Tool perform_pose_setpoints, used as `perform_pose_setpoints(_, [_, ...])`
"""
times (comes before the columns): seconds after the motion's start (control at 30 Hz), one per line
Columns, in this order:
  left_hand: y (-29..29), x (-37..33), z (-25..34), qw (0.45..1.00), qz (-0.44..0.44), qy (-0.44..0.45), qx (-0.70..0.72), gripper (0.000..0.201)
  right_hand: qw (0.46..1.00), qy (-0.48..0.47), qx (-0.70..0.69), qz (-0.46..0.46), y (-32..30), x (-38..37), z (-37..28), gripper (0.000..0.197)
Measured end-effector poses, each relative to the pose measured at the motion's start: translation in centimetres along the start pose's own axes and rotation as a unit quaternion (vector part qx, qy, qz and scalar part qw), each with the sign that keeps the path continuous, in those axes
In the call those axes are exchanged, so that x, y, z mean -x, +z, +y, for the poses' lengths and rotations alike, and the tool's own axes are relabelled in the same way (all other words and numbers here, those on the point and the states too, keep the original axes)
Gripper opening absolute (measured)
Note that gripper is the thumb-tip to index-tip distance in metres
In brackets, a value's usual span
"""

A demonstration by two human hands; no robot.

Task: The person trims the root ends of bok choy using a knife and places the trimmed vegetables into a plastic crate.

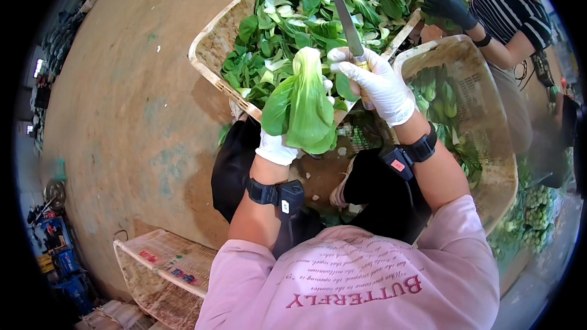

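Observation:
A head of bok choy [304, 110] is held up in front of me, its pale base upward and green leaves hanging down. My left hand [278, 148], in a white glove, is closed round it from behind; most of its fingers are hidden by the leaves. Close to its right, my white-gloved right hand [380, 85] grips a knife [347, 21] by the handle, blade pointing up and away. Beyond both hands stands a crate [215, 40] heaped with loose leaves [312, 6]. The blade passes over that heap.
At my right is a second crate [489, 104] with heads of bok choy inside. A worker with dark gloves [446, 6] stands at the far right. More greens [535, 214] lie beyond that crate. A dirty pale crate [159, 275] rests on the floor at the lower left.

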State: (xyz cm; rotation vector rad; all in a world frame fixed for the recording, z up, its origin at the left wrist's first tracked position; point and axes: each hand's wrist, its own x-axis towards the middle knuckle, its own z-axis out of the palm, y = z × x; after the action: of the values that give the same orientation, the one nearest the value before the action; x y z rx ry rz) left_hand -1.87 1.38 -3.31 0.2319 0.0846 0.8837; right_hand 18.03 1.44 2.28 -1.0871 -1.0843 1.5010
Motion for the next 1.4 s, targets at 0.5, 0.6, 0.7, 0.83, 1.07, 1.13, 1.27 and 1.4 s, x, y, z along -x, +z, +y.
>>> perform_pose_setpoints(0.5, [4.5,-2.9,-7.0,0.902,-0.004,-0.113,-0.417,0.072,0.85,-0.153,-0.18,0.472,-18.2,26.9,0.6,0.031])
perform_pose_setpoints(0.6, [2.6,-3.3,-6.7,0.882,0.116,-0.088,-0.449,0.055,0.678,-0.233,-0.177,0.674,-26.9,39.1,2.1,0.029])
perform_pose_setpoints(0.7, [0.8,-4.3,-6.2,0.895,0.15,-0.083,-0.412,0.045,0.505,-0.211,-0.226,0.806,-38.9,54.7,4.7,0.03])
perform_pose_setpoints(0.83, [1.0,-4.8,-6.3,0.886,0.201,-0.078,-0.411,0.044,0.51,-0.29,-0.128,0.8,-41.0,54.3,2.3,0.025])
perform_pose_setpoints(1.07, [-0.5,-6.6,-6.3,0.861,0.236,-0.078,-0.443,0.043,0.85,0.042,0.155,0.502,-36.1,36.8,9.7,0.025])
perform_pose_setpoints(1.13, [-0.8,-6.8,-6.3,0.858,0.246,-0.076,-0.444,0.043,0.838,0.172,0.303,0.42,-37.9,33.6,15.9,0.038])
perform_pose_setpoints(1.27, [-1.1,-6.8,-6.0,0.855,0.265,-0.074,-0.439,0.042,0.739,0.296,0.528,0.295,-40.3,28.8,23.7,0.029])
perform_pose_setpoints(1.4, [-1.4,-6.9,-6.1,0.85,0.265,-0.07,-0.449,0.044,0.689,0.353,0.554,0.306,-41.1,26.4,28.4,0.034])
